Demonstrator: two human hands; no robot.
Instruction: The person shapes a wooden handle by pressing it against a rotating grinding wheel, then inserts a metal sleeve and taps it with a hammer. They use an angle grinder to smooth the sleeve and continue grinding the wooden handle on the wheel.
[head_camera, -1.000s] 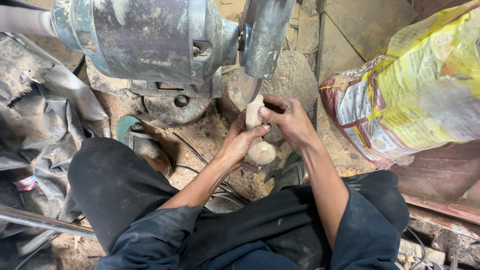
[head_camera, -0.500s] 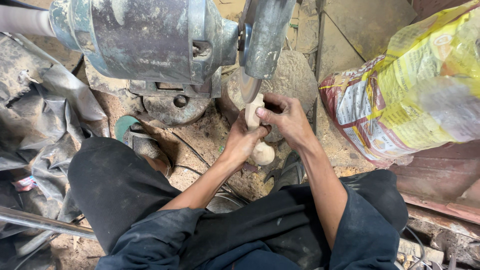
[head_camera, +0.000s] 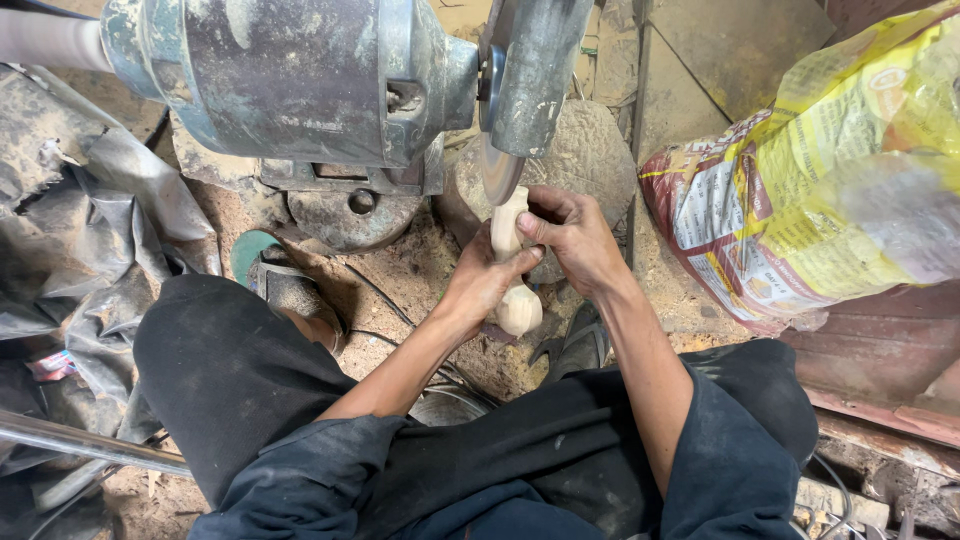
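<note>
A pale carved wooden piece (head_camera: 512, 265) is held upright between both hands, and its upper end is pressed against the lower edge of the grinding disc (head_camera: 499, 172) of a bench grinder (head_camera: 300, 80). The left hand (head_camera: 483, 285) is wrapped around the middle of the piece from the left, fingers closed on it, with the forearm stretched up from the lap at a slant. The right hand (head_camera: 572, 238) is closed on the upper part from the right (the thumb is laid across the front of the wood), the wrist bent slightly and the forearm run straight down toward the body. The rounded lower end of the piece is left showing below the left hand. The disc is half covered by a dusty metal guard (head_camera: 535, 70). Sawdust (head_camera: 420, 270) is spread over the ground beneath. A yellow printed sack (head_camera: 820, 190) is propped to the right, and crumpled grey sheeting (head_camera: 70, 240) is lying to the left.
</note>
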